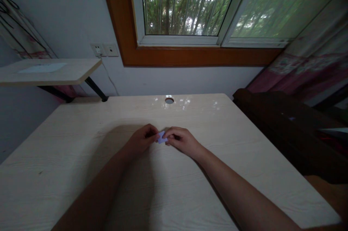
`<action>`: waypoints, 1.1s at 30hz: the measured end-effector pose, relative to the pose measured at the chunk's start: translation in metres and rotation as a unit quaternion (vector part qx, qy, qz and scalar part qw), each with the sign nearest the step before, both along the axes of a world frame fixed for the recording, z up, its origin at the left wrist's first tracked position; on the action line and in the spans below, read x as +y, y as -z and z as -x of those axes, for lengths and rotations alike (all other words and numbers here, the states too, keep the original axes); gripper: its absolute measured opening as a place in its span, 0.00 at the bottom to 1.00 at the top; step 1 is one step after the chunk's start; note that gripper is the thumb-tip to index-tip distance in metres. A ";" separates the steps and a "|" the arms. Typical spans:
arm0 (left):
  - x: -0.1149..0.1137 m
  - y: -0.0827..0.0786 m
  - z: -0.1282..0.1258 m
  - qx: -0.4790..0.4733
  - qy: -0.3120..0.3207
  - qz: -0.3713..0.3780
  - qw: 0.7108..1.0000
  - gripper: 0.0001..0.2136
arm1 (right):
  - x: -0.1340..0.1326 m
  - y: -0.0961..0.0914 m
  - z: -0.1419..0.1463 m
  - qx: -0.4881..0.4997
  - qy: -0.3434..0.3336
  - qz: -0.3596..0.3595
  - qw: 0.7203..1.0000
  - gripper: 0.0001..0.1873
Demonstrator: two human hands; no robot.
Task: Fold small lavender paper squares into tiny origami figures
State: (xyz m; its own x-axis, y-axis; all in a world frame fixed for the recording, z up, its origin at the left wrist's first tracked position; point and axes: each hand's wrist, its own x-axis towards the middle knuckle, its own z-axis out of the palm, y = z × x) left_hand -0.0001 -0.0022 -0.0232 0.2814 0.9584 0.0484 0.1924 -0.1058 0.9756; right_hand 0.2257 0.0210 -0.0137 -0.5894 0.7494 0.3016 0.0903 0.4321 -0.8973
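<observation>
A small pale purple piece, which looks like folded paper (162,137), is held between my two hands above the middle of the table. My left hand (141,137) pinches its left side between thumb and fingers. On the other side, my right hand (182,139) has its fingers closed on the right edge of the same piece. The fingertips cover parts of it, so its full shape cannot be made out. Both forearms reach in from the bottom of the view.
The pale wooden table (190,184) has a round cable hole (169,100) near its back edge. A raised shelf (49,70) on black legs stands at the left, with a paper sheet (42,67) on it. Dark furniture (282,133) lies beyond the right edge. A window is behind.
</observation>
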 end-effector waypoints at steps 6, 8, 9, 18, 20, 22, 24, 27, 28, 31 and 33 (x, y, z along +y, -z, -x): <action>-0.001 0.005 -0.002 -0.068 0.009 -0.003 0.998 0.19 | -0.002 -0.001 0.000 0.002 0.005 0.014 1.000 0.07; -0.002 0.004 -0.003 -0.058 0.006 -0.001 0.998 0.18 | -0.002 -0.001 0.000 -0.008 0.004 0.005 1.000 0.08; -0.002 0.003 -0.003 -0.056 0.003 0.000 0.998 0.17 | -0.001 -0.001 0.001 -0.015 0.006 -0.008 1.000 0.08; -0.003 0.003 -0.003 -0.041 -0.004 -0.014 0.999 0.18 | 0.002 -0.006 0.003 0.001 -0.004 -0.091 0.996 0.09; -0.004 0.002 -0.004 -0.036 -0.005 -0.014 0.999 0.20 | 0.002 -0.005 0.002 0.006 0.001 -0.099 0.995 0.09; -0.004 0.000 -0.006 -0.040 0.003 -0.013 0.999 0.21 | 0.003 -0.004 0.002 0.017 0.012 -0.105 0.994 0.08; -0.005 -0.001 -0.007 -0.048 0.016 -0.011 0.999 0.21 | 0.003 -0.003 0.002 0.026 0.021 -0.105 0.994 0.07; -0.005 -0.002 -0.007 -0.051 0.023 -0.013 0.998 0.20 | 0.003 -0.005 0.002 0.029 0.026 -0.099 0.994 0.06; -0.005 -0.002 -0.007 -0.050 0.023 -0.017 0.998 0.20 | 0.003 -0.005 0.002 0.029 0.026 -0.097 0.995 0.06; -0.006 -0.002 -0.008 -0.044 0.023 -0.033 0.998 0.19 | 0.002 -0.007 0.003 0.034 0.025 -0.082 0.996 0.06; -0.008 -0.002 -0.008 -0.031 0.024 -0.041 0.998 0.19 | 0.002 -0.007 0.003 0.039 0.021 -0.066 0.997 0.06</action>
State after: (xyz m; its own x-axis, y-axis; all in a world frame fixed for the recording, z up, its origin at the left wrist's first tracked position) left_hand 0.0079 -0.0097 -0.0212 0.3204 0.9361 0.1451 0.1244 -0.1934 0.9732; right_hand 0.2225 0.0230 -0.0065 -0.5290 0.7241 0.4425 0.0438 0.5441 -0.8379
